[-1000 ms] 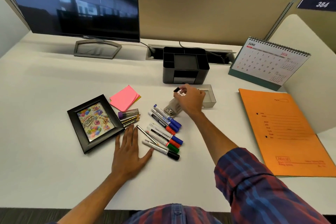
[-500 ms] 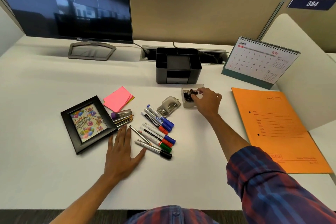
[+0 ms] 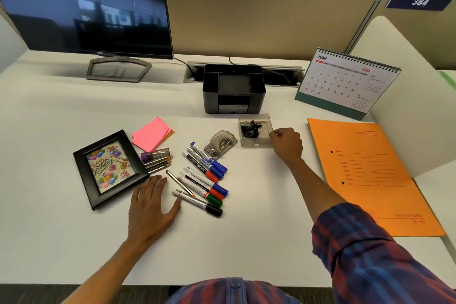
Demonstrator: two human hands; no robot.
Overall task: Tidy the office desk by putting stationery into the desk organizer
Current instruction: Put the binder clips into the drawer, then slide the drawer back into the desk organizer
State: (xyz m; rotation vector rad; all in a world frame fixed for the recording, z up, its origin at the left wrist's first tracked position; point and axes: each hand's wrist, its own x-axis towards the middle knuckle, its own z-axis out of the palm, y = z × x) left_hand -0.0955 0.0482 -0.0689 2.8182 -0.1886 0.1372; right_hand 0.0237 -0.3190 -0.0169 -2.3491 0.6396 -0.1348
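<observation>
1. Two hands: the right hand (image 3: pixel 286 142) pinches the rim of the tray (image 3: pixel 255 142) of clips (image 3: pixel 250 128), likely to move it.
2. Left hand (image 3: pixel 150 205) lies flat, fingers relaxed, by the markers (image 3: pixel 204 175).
3. Organizer (image 3: pixel 234 89) waits just behind the tray.

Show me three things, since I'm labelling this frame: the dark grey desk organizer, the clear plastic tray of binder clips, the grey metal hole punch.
dark grey desk organizer (image 3: pixel 256 101), head view, front wall.
clear plastic tray of binder clips (image 3: pixel 255 142), head view, near rim.
grey metal hole punch (image 3: pixel 219 142), head view, top lever.
</observation>
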